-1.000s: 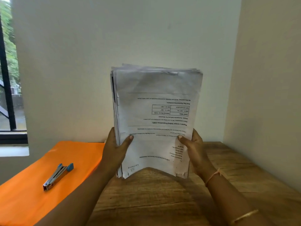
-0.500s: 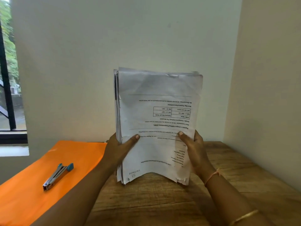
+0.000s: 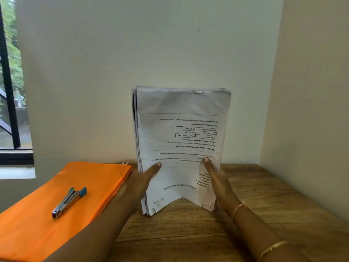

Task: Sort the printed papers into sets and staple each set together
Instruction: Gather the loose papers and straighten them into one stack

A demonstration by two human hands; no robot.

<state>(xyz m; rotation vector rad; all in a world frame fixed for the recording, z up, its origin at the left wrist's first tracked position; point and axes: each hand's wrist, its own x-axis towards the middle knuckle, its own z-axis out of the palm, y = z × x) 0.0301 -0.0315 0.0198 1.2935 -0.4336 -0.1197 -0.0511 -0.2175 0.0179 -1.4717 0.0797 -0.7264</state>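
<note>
paper stack (image 3: 181, 129) is held upright on the table (image 3: 264, 205), gripped at its sides by left hand (image 3: 143, 178) and right hand (image 3: 217, 178), thumbs on the front sheet; squaring-up is judged underway, sorting into sets needed next.

white papers (image 3: 181, 110), orange folder (image 3: 56, 214), blue-tipped stapler (image 3: 69, 202)

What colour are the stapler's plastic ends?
Blue; the stapler lies on the orange folder, head view.

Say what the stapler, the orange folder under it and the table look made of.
Stapler: bare shiny metal body; the blue end caps are probably plastic.
Orange folder: matte, likely card or thin plastic; unclear.
Table: wood with a matte finish, visible grain and plank seams.
</note>
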